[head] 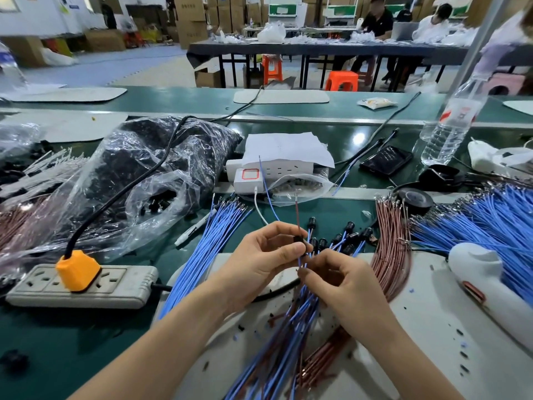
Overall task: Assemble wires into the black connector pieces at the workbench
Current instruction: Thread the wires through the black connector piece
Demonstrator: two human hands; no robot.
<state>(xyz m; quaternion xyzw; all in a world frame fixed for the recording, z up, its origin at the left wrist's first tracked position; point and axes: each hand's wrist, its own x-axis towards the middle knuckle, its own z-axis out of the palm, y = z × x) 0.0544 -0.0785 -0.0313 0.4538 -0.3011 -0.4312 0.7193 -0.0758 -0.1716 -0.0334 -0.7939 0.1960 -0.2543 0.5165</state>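
Note:
My left hand (266,255) pinches a small black connector piece (298,239) between thumb and fingers; a blue wire (269,197) and a brown wire (297,209) stick up from it. My right hand (340,281) sits just below and pinches the wires (302,262) under the connector. Several finished connectors with wires (343,238) lie behind my hands. Their blue and brown tails (291,336) fan out toward me over a white mat (427,327).
Loose blue wires (207,241) lie left of my hands, brown wires (392,246) and more blue wires (490,223) to the right. A power strip with an orange plug (78,280), a plastic bag of black parts (144,174), a white glue gun (484,275), black tape (415,199) and a water bottle (450,125) surround the work area.

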